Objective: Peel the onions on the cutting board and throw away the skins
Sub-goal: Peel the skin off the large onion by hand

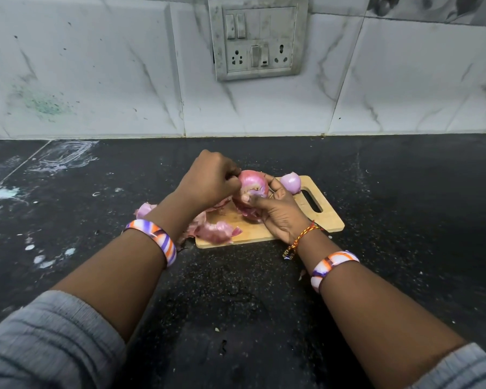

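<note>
A pink-red onion (252,183) is held just above the wooden cutting board (306,217). My right hand (278,213) grips it from below and the right, thumb on its cut end. My left hand (208,182) has its fingers curled at the onion's left side, pinching the skin there. A second, smaller peeled onion (291,182) lies on the board's far edge beside the handle slot. Loose pink skins (215,230) are heaped on the board's left part, and one piece (146,209) lies off the board on the counter.
The board sits on a black speckled counter (390,192) with white smears at the left. A tiled wall with a switch and socket plate (257,37) rises behind it. Both wrists wear striped bangles.
</note>
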